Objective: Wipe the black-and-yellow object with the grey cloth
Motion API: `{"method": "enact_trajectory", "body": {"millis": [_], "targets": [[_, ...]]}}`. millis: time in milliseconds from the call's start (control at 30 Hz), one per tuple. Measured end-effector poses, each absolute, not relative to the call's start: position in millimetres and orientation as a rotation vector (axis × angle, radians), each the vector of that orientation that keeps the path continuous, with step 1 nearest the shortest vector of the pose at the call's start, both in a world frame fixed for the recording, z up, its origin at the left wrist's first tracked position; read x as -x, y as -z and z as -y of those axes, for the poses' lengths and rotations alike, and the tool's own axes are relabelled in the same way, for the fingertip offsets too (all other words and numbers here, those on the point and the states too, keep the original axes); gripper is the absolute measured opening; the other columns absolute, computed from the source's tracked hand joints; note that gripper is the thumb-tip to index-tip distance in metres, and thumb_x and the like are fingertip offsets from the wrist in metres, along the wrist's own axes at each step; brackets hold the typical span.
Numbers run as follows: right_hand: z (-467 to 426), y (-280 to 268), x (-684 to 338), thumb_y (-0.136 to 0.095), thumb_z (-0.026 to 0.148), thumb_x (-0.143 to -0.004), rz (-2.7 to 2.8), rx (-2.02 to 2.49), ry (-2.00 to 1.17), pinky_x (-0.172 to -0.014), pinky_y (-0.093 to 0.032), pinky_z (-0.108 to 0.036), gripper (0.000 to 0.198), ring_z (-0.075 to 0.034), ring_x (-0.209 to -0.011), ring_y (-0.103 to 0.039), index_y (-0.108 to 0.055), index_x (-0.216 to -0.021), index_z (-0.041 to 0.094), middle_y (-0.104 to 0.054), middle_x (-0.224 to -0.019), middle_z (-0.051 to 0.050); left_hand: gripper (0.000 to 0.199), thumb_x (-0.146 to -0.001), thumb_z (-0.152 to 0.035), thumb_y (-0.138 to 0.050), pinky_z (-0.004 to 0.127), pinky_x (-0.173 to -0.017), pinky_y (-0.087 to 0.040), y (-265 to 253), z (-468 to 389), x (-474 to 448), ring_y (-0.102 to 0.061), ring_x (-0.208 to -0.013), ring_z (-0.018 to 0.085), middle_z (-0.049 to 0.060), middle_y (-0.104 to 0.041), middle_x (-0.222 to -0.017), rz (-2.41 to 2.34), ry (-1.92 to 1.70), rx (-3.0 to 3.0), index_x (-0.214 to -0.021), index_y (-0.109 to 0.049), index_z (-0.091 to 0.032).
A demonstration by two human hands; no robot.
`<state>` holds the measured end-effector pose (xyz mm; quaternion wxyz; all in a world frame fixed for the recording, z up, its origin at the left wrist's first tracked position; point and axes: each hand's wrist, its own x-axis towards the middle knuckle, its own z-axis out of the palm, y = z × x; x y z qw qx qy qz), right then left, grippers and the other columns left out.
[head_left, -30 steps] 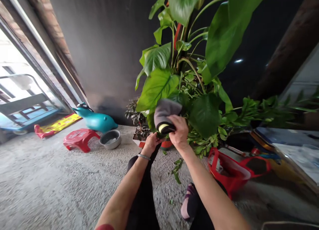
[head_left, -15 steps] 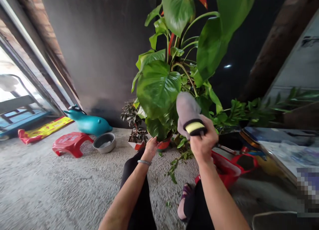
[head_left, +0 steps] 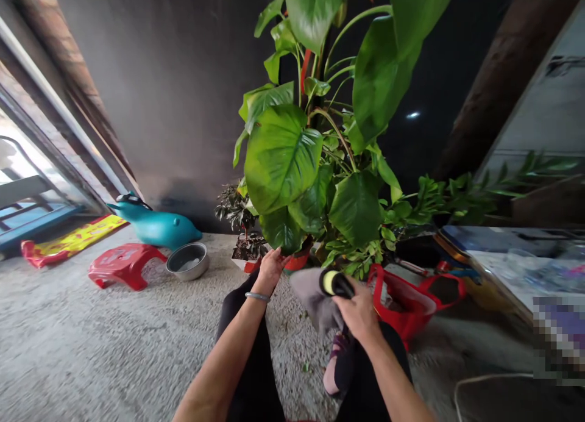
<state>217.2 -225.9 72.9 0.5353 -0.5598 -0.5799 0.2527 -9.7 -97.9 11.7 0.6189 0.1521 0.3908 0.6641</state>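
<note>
A tall potted plant with broad glossy green leaves (head_left: 283, 160) stands in front of me. At its base my left hand (head_left: 270, 271), with a bangle on the wrist, is closed on the lower tip of a dark green leaf (head_left: 281, 230). My right hand (head_left: 359, 309) grips a soft grey duster (head_left: 313, 294) by its black end, which has a yellow band. The duster hangs low over the floor, to the right of the left hand and apart from the leaves. A reddish pot (head_left: 298, 261) shows partly beneath the foliage.
On the left are a red plastic stool (head_left: 125, 263), a grey bowl (head_left: 187, 262) and a teal inflatable animal toy (head_left: 159, 227). A small dark-leaved potted plant (head_left: 247, 242) stands beside the big one. Right of me are a red basket (head_left: 406, 309) and a cluttered table (head_left: 493, 260).
My right hand has brought the duster down and left, from in front of the leaves to below them. A leaf it was covering now shows. My left hand stays at the leaf tip.
</note>
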Motion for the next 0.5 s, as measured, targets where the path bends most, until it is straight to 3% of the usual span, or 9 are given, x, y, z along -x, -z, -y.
{"method": "enact_trajectory", "body": {"millis": [133, 200, 333, 500], "targets": [[187.8, -153.1, -211.6, -0.068, 0.027, -0.080, 1.277, 1.046, -0.140, -0.093, -0.061, -0.042, 0.030, -0.029, -0.099, -0.076, -0.080, -0.106, 0.021, -0.083, -0.106, -0.010, 0.023, -0.084, -0.016, -0.076, 0.037, -0.091, -0.061, -15.1, 99.5, -5.1, -0.067, -0.073, 0.017, -0.001, -0.066, -0.068, -0.919, -1.527, -0.348, -0.072, -0.058, -0.023], [165.1, -166.3, -192.1, -0.068, 0.023, -0.079, 1.380, 0.949, -0.091, -0.097, -0.060, -0.044, 0.029, -0.029, -0.103, -0.075, -0.080, -0.105, 0.022, -0.083, -0.107, -0.010, 0.019, -0.083, -0.018, -0.077, 0.037, -0.092, -0.061, -14.5, 100.7, -10.9, -0.070, -0.078, 0.018, 0.000, -0.070, -0.073, -0.926, -1.534, -0.379, -0.075, -0.060, -0.023], [160.8, -115.8, -156.0, -0.065, 0.009, -0.066, 1.692, 1.021, -0.433, -0.096, -0.061, -0.044, 0.040, -0.029, -0.101, -0.076, -0.081, -0.098, 0.025, -0.084, -0.104, -0.007, 0.019, -0.076, -0.021, -0.084, 0.036, -0.086, -0.062, -12.2, 104.4, -5.9, -0.071, -0.078, 0.021, 0.003, -0.072, -0.075, -0.916, -1.519, -0.488, -0.077, -0.065, -0.021], [222.2, -24.3, -172.9, -0.066, 0.023, -0.074, 1.585, 1.424, -0.925, -0.086, -0.061, -0.041, 0.025, -0.030, -0.091, -0.079, -0.080, -0.095, 0.022, -0.084, -0.094, -0.009, 0.034, -0.073, -0.026, -0.088, 0.035, -0.083, -0.063, -11.8, 106.3, 14.2, -0.060, -0.060, 0.015, -0.003, -0.062, -0.059, -0.946, -1.553, -0.464, -0.065, -0.055, -0.023]]}}
